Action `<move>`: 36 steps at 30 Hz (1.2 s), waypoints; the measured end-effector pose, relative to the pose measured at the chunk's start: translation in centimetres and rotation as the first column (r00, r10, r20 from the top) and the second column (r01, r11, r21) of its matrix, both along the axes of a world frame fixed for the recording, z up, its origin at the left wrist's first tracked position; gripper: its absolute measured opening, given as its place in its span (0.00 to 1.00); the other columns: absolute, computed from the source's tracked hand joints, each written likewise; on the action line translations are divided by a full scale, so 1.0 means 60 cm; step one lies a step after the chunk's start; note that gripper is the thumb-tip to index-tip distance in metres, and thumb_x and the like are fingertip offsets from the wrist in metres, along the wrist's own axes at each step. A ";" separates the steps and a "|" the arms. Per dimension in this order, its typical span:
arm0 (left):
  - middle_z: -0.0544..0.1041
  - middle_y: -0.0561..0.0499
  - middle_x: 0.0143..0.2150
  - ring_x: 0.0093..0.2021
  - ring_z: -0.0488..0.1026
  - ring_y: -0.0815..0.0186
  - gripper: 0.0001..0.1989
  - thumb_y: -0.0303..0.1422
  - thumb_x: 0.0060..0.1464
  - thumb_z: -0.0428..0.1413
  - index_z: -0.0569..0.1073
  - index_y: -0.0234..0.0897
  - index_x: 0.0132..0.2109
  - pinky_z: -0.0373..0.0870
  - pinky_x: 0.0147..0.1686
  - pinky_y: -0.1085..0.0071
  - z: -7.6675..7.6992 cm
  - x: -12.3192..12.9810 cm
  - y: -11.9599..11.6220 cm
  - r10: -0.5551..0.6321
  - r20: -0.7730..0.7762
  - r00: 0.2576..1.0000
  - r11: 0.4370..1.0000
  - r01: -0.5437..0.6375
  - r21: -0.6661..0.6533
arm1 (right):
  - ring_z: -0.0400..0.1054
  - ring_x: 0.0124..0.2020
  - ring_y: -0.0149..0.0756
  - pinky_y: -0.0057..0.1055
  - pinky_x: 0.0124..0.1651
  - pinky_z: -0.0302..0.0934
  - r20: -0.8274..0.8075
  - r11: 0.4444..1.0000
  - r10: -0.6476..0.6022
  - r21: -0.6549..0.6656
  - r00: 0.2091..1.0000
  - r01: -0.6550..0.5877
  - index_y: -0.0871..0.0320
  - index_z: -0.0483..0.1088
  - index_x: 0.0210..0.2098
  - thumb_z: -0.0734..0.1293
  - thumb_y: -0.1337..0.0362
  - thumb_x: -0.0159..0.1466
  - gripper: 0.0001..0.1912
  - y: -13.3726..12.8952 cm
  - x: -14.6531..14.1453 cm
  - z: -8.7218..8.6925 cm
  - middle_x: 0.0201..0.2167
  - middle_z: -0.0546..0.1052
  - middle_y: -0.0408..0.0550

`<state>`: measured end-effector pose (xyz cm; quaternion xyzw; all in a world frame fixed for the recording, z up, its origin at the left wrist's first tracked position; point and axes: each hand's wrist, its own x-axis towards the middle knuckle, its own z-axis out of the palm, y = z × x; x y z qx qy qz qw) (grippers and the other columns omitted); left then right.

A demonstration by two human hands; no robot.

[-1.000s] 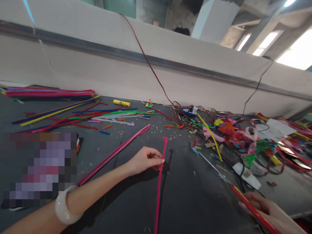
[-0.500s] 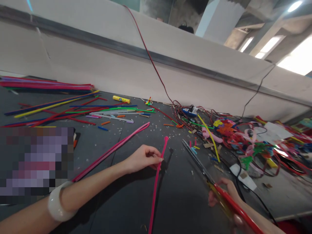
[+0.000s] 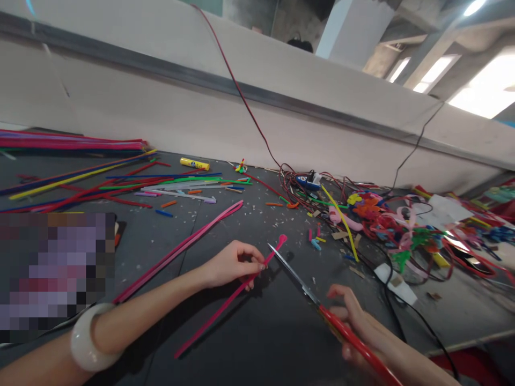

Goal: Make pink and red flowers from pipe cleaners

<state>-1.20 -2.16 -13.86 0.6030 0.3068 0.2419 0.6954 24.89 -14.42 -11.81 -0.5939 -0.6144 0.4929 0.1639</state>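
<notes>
The left hand (image 3: 233,264) is pinching a pink fuzzy stem (image 3: 217,312) between thumb and fingers, close to its knobbed end. That stem is slanting over the dark table (image 3: 289,338), its plain end pointing back toward the wearer. To the right of the stem, the right hand (image 3: 354,321) is gripping scissors (image 3: 316,301) — fingers curling around the red handles, the blades slanting in toward the stem just short of its knob. Whether the blades are touching the stem, I cannot tell. A white bangle (image 3: 80,343) is circling the left forearm, left of the stem. A folded pink strand (image 3: 189,244) is lying to the left of the stem and beyond it, while a yellow glue stick (image 3: 195,164) is resting farther beyond. Just right of the stem's knob, a light-blue snippet (image 3: 316,245) is lying; farther right — a bent yellow stem (image 3: 341,220) and a heap of coloured pieces (image 3: 372,209).
</notes>
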 end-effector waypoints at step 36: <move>0.70 0.55 0.15 0.16 0.68 0.72 0.09 0.35 0.47 0.56 0.70 0.32 0.26 0.63 0.18 0.77 0.010 -0.001 -0.002 -0.094 -0.129 0.987 0.995 0.090 -0.042 | 0.47 0.19 0.24 0.20 0.21 0.46 0.218 0.966 0.131 0.191 0.967 -0.174 0.54 0.49 0.33 0.59 0.63 0.60 0.10 0.026 -0.019 0.023 0.19 0.57 0.34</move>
